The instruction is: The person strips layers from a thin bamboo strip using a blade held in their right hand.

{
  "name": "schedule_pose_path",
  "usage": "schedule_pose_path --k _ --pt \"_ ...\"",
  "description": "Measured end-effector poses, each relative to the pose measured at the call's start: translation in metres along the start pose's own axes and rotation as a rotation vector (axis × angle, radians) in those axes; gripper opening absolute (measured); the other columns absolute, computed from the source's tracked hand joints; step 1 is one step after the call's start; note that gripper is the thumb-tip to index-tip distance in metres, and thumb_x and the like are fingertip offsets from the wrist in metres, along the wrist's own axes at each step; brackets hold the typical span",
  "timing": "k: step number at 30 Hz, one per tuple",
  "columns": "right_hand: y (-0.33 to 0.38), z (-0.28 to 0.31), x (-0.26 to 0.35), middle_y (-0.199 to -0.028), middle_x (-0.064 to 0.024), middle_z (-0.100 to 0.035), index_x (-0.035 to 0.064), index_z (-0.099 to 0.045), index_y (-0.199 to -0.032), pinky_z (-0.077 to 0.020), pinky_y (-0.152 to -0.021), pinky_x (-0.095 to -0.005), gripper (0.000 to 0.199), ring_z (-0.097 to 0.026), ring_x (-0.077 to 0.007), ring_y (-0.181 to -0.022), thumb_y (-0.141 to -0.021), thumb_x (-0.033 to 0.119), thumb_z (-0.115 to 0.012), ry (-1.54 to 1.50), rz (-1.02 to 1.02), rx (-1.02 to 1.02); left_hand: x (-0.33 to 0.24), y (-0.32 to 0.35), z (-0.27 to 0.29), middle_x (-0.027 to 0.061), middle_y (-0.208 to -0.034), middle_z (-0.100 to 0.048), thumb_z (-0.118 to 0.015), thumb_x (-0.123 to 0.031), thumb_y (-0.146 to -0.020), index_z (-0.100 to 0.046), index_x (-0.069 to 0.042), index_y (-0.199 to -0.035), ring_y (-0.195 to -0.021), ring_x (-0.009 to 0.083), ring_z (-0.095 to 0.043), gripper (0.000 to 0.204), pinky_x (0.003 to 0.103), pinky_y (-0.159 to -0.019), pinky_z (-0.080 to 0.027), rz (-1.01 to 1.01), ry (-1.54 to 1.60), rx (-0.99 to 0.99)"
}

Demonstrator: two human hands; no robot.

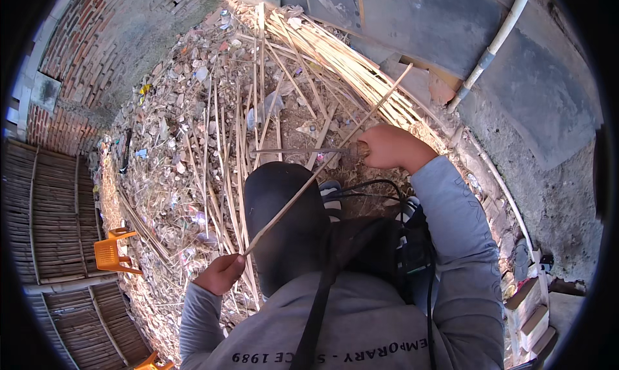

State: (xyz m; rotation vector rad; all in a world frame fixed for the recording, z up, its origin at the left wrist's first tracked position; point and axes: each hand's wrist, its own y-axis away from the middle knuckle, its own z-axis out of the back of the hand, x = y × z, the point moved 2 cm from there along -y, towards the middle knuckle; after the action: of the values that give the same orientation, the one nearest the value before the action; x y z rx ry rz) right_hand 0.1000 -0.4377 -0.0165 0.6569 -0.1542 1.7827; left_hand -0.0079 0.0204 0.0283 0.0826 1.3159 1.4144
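Note:
A long, thin bamboo strip [288, 205] runs slantwise across my lap, from lower left to upper right. My left hand [220, 274] is closed on its lower end, the thumb lying along it. In my right hand [392, 146] is the handle of a long-bladed knife [300, 151]. The blade points left and crosses the strip beyond my dark-clad knee [280, 183]; whether the edge touches the strip I cannot tell. Its handle is mostly hidden by my fingers. The strip's far end stands out past my right hand.
Split bamboo strips [348, 57] lie in a pile at the far right, with more loose strips [222, 150] on the littered ground to the left. An orange plastic chair [111, 252] stands at the left near a bamboo-slat wall [55, 209]. A pale pipe [493, 47] leans at the right.

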Motion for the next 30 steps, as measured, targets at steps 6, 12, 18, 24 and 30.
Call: schedule_pose_path --k 6,12,18,24,30 --pt "0.002 0.001 0.001 -0.091 -0.0239 -0.069 0.0008 -0.068 -0.096 -0.0530 -0.080 -0.0498 0.032 -0.067 -0.0429 -0.091 -0.072 0.020 -0.071 -0.042 0.062 0.012 0.020 0.014 0.011 -0.0012 -0.071 -0.051 -0.049 -0.037 -0.108 -0.060 -0.004 -0.083 -0.066 0.0105 -0.046 0.043 0.029 -0.064 -0.039 0.025 0.080 -0.022" --pt "0.005 0.004 -0.032 -0.091 -0.0230 -0.069 0.0016 -0.068 -0.097 -0.0530 -0.080 -0.0488 0.031 -0.067 -0.0423 -0.089 -0.073 0.021 -0.071 -0.126 -0.138 -0.054 0.034 0.002 0.001 -0.0019 -0.069 -0.048 -0.047 -0.038 -0.108 -0.057 -0.006 -0.080 -0.064 0.0099 -0.042 0.044 0.028 -0.061 -0.037 0.025 0.208 0.018" --pt "0.000 0.007 -0.016 -0.091 -0.0234 -0.070 0.0013 -0.069 -0.101 -0.0531 -0.080 -0.0466 0.034 -0.067 -0.0412 -0.089 -0.073 0.019 -0.070 -0.048 -0.044 -0.027 0.032 0.001 -0.004 -0.0021 -0.067 -0.049 -0.044 -0.046 -0.107 -0.059 -0.005 -0.084 -0.061 0.0091 -0.043 0.049 0.028 -0.057 -0.036 -0.121 0.000 -0.077" --pt "0.006 0.007 -0.051 -0.097 -0.0242 -0.071 -0.0001 -0.069 -0.106 -0.0530 -0.084 -0.0474 0.038 -0.067 -0.0413 -0.095 -0.074 0.019 -0.068 -0.078 -0.210 -0.193 0.023 -0.003 0.002 0.0006 -0.061 -0.047 -0.050 -0.040 -0.106 -0.058 -0.002 -0.080 -0.059 0.0113 -0.041 0.047 0.032 -0.054 -0.035 -0.185 -0.070 -0.130" --pt "-0.002 -0.006 -0.052 -0.097 -0.0228 -0.071 0.0038 -0.070 -0.107 -0.0536 -0.084 -0.0456 0.037 -0.069 -0.0394 -0.093 -0.075 0.022 -0.071 -0.072 -0.190 -0.126 0.015 -0.003 0.002 0.0052 -0.057 -0.045 -0.052 -0.042 -0.105 -0.057 0.000 -0.079 -0.056 0.0147 -0.040 0.050 0.037 -0.054 -0.036 -0.165 -0.196 -0.178"
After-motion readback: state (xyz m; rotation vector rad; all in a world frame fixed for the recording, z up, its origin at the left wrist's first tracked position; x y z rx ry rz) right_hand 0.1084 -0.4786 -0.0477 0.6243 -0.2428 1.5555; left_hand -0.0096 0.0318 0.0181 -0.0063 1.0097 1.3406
